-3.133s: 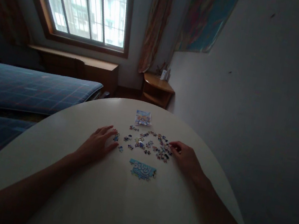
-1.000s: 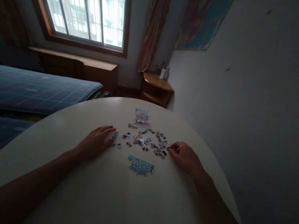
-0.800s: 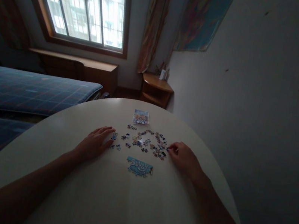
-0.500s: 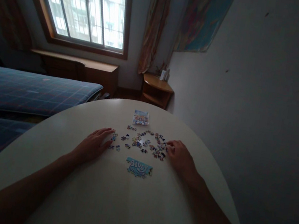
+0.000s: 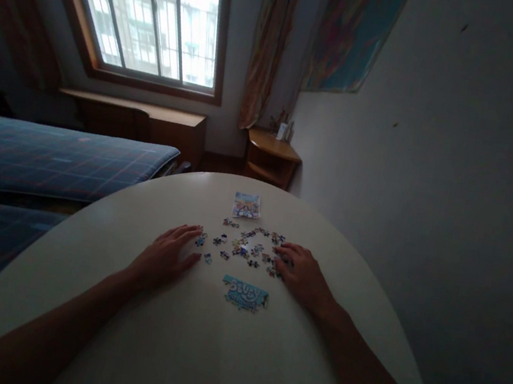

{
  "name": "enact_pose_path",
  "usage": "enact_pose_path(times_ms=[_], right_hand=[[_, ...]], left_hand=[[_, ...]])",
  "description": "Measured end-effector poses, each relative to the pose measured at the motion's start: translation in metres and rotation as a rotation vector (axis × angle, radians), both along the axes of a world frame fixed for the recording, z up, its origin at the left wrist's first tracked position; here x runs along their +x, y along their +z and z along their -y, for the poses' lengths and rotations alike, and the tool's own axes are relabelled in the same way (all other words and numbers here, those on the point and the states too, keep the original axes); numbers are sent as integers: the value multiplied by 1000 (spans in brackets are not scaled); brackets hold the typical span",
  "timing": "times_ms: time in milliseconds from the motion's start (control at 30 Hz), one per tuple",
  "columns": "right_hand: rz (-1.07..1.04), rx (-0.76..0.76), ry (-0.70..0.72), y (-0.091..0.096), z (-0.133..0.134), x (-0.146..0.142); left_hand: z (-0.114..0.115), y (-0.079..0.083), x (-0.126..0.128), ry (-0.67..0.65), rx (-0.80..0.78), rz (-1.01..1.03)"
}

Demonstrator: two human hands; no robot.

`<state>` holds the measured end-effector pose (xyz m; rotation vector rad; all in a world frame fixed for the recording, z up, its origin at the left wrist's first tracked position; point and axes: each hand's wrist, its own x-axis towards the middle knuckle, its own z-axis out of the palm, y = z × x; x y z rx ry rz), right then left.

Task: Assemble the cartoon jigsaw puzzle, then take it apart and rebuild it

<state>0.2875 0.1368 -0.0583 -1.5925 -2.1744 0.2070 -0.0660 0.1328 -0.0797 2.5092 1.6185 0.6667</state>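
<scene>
Loose jigsaw pieces (image 5: 241, 251) lie scattered across the middle of the white table (image 5: 211, 353). My left hand (image 5: 169, 253) rests at their left side, fingers stretched and thumb apart, its tips beside a few blue pieces (image 5: 201, 240). On the right, my right hand (image 5: 300, 270) lies over the edge of the pile with its fingers spread, covering some of the pieces. Between my forearms is a joined strip of blue puzzle (image 5: 245, 294) with white lettering and an uneven lower edge. Beyond the pieces lies a small printed picture packet or card (image 5: 247, 205).
The table's rounded edge runs close to the wall (image 5: 404, 209) on the right. A bed with a blue plaid mattress (image 5: 57, 160) stands at the left. Past the table are a wooden corner shelf (image 5: 273, 146), a low wooden desk (image 5: 152, 112) and a barred window (image 5: 149, 6).
My right hand has slid left, onto the right-hand pieces, and now hides several. My left hand has shifted slightly, its thumb further from its fingers. The whole view has moved a little.
</scene>
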Motion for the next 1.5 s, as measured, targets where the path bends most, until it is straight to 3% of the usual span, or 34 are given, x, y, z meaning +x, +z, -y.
enact_pose_path(times_ms=[133, 367, 1233, 1367, 1500], right_hand=[[-25, 13, 18, -3, -3, -1], [-84, 12, 46, -6, -3, -2], [-106, 23, 51, -6, -6, -3], [-86, 66, 43, 1, -3, -3], [-34, 68, 101, 21, 12, -12]], left_hand=[[1, 0, 2, -3, 7, 30], [10, 2, 6, -160, 62, 31], [15, 2, 11, -213, 57, 70], [15, 5, 13, -287, 43, 43], [17, 13, 15, -327, 34, 4]])
